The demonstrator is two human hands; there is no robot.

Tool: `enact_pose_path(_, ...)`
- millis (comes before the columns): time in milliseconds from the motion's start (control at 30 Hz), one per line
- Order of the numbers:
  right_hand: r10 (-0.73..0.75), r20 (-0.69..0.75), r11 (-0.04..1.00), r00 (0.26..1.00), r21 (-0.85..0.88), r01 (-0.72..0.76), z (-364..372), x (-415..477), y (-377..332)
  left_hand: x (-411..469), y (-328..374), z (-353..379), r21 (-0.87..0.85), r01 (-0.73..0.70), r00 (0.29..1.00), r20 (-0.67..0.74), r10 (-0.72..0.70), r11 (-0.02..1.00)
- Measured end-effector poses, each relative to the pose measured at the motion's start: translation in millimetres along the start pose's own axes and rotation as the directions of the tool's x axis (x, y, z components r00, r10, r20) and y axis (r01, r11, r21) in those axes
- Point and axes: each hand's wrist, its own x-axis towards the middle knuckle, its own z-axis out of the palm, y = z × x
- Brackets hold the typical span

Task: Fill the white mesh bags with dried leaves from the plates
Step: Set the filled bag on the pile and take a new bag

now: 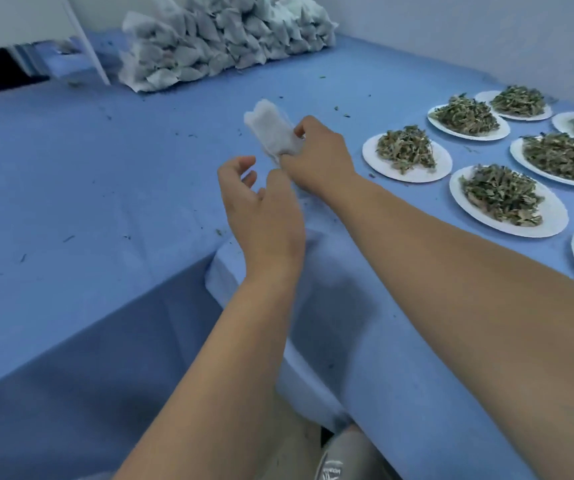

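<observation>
A white mesh bag (271, 128) sticks up and to the left from my right hand (316, 155), which pinches its lower end above the blue table. My left hand (261, 209) hovers just below and left of it, fingers loosely curled and holding nothing. It does not touch the bag. Several white plates heaped with dried leaves lie to the right; the nearest plate (372, 157) sits just beyond my right wrist, and another plate (552, 213) lies in front of it.
A big pile of filled white bags (223, 43) is stacked at the back of the blue-covered table (71, 174). Leaf crumbs dot the cloth. A metal frame (84, 39) stands at the back left. The table's corner and hanging cloth are beneath my forearms.
</observation>
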Motion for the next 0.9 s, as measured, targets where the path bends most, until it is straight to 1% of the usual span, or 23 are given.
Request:
enact_pose_path(67,-0.026,0.06,0.996,0.998,-0.085,0.031,11.3,8.4,2.8,3.7,-3.7,9.4,0.034,-0.046,0.999,0.022,0.045,0.998)
enact_pose_path(100,-0.001,0.09,0.999,0.996,-0.05,0.006,14.5,10.0,6.6,5.9,-4.5,15.9,0.047,-0.047,0.998,0.043,0.045,0.998)
enact_pose_path(167,0.078,0.138,0.986,0.987,0.136,-0.097,15.6,9.2,14.6,10.3,-6.3,28.7,0.083,-0.019,0.996,0.086,0.012,0.996)
enact_pose_path(200,0.099,0.141,0.973,0.985,0.193,-0.126,13.1,8.9,19.8,12.4,-8.1,35.3,0.102,-0.006,0.995,0.104,-0.005,0.995)
enact_pose_path(233,0.073,0.132,0.982,0.989,0.162,-0.094,9.5,8.9,24.2,14.8,-10.4,39.4,0.119,-0.005,0.994,0.112,-0.008,0.993)
enact_pose_path(267,0.045,0.107,0.993,0.993,0.101,-0.056,3.7,8.1,28.8,16.9,-12.7,42.7,0.129,-0.016,0.993,0.115,0.001,0.992)
enact_pose_path(333,-0.006,-0.066,1.0,0.998,-0.014,0.005,-16.5,10.3,44.0,22.9,-18.1,53.9,0.113,-0.031,0.991,0.135,0.015,0.993)
enact_pose_path(367,-0.029,-0.159,0.998,0.987,-0.064,0.019,-29.5,12.5,54.6,25.9,-21.0,61.7,0.109,-0.015,0.987,0.162,-0.003,0.994)
enact_pose_path(400,-0.036,-0.231,0.994,0.972,-0.105,0.012,-44.4,16.4,67.3,29.1,-23.5,71.7,0.117,0.023,0.979,0.2,-0.047,0.993)
enact_pose_path(467,0.014,-0.287,0.977,0.958,-0.201,-0.075,-77.5,26.0,94.5,34.7,-28.4,95.7,0.184,0.119,0.946,0.277,-0.167,0.976)
enact_pose_path(533,0.137,-0.255,0.928,0.957,-0.304,-0.214,-109.7,35.0,119.8,40.1,-33.6,118.5,0.3,0.141,0.918,0.317,-0.238,0.943)
enact_pose_path(567,0.206,-0.22,0.887,0.954,-0.369,-0.276,-122.9,39.1,131.6,43.4,-35.9,128.5,0.347,0.134,0.913,0.321,-0.252,0.928)
enact_pose_path(667,0.374,-0.102,0.786,0.922,-0.492,-0.373,-144.7,48.5,154.2,57.8,-41.6,154.6,0.471,0.055,0.903,0.352,-0.245,0.88)
enact_pose_path(733,0.382,-0.079,0.786,0.921,-0.496,-0.369,-149.1,57.0,159.9,68.7,-41.4,170.9,0.55,-0.01,0.891,0.384,-0.242,0.835)
enact_pose_path(833,0.339,-0.056,0.812,0.939,-0.487,-0.322,-152.5,61.3,155.5,76.5,-39.3,188.2,0.64,-0.136,0.881,0.427,-0.202,0.756)
enact_pose_path(900,0.352,-0.049,0.822,0.935,-0.463,-0.333,-154.6,61.1,152.3,76.4,-39.7,191.0,0.65,-0.145,0.878,0.432,-0.206,0.746)
